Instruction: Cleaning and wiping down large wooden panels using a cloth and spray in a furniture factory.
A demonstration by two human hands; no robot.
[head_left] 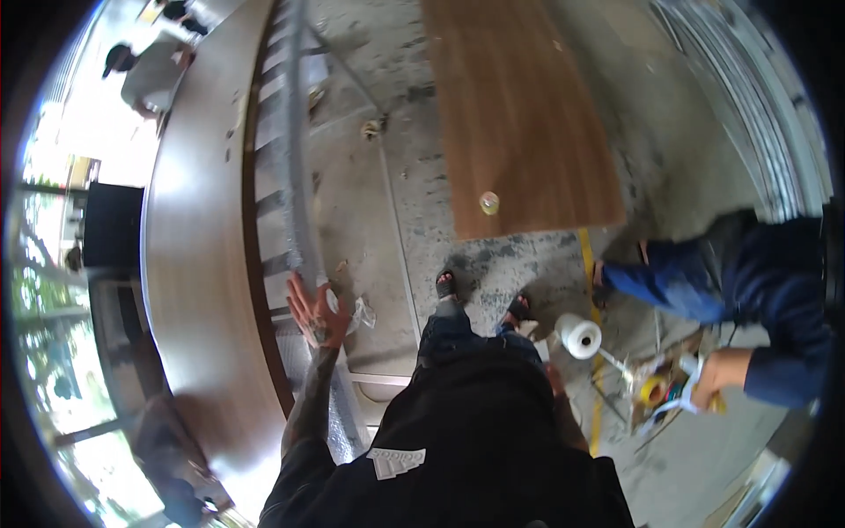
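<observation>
My left hand [315, 315] is open, fingers spread, against a long upright piece wrapped in clear bubble wrap [345, 427]. The wrapped piece runs along the near side of a long wood-coloured tabletop or panel [198, 255], and dark stripes show beside it. A scrap of clear plastic [363, 314] lies just right of that hand. My right hand [554, 380] hangs low beside my body, mostly hidden by my black shirt, and its fingers cannot be made out. A whitish object [540, 350] shows close to it, too small to name.
A brown board [528, 114] lies ahead with a roll of tape [489, 203] on it. To my right stand a white roll of film [581, 338] and a co-worker in blue trousers [687, 282], whose hand is near a yellow roll [653, 391]. People stand beyond the panel.
</observation>
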